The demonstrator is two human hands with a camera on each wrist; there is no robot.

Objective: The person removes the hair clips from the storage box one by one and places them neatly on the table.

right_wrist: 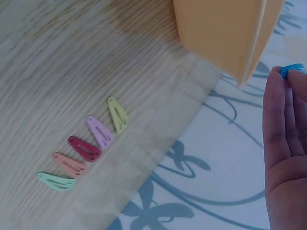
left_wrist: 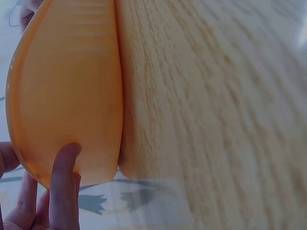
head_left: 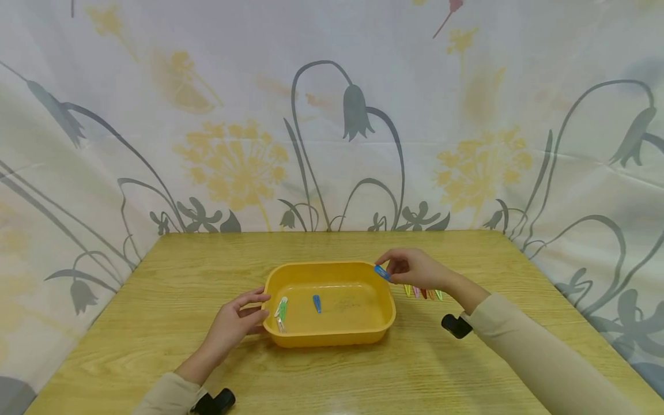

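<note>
A yellow plastic basin (head_left: 332, 340) stands on the wooden table. My left hand (head_left: 236, 320) holds its left end, fingers at the rim and a fingertip (left_wrist: 64, 160) against the outer wall in the left wrist view. Over the basin's far right corner, my right hand (head_left: 415, 270) pinches a blue snap hair clip (head_left: 382, 272) between thumb and fingers; the right wrist view shows only part of this blue clip (right_wrist: 291, 70). Inside the basin lie another blue hair clip (head_left: 317, 304) and, at the left, a green hair clip (head_left: 282, 310) among whitish ones.
Right of the basin several hair clips lie in a row, including a yellow clip (right_wrist: 117, 115), a lilac clip (right_wrist: 100, 132), a dark red clip (right_wrist: 84, 149), an orange clip (right_wrist: 69, 165) and a mint clip (right_wrist: 56, 181). A flower-printed cloth (head_left: 321, 173) hangs behind the table (head_left: 207, 259).
</note>
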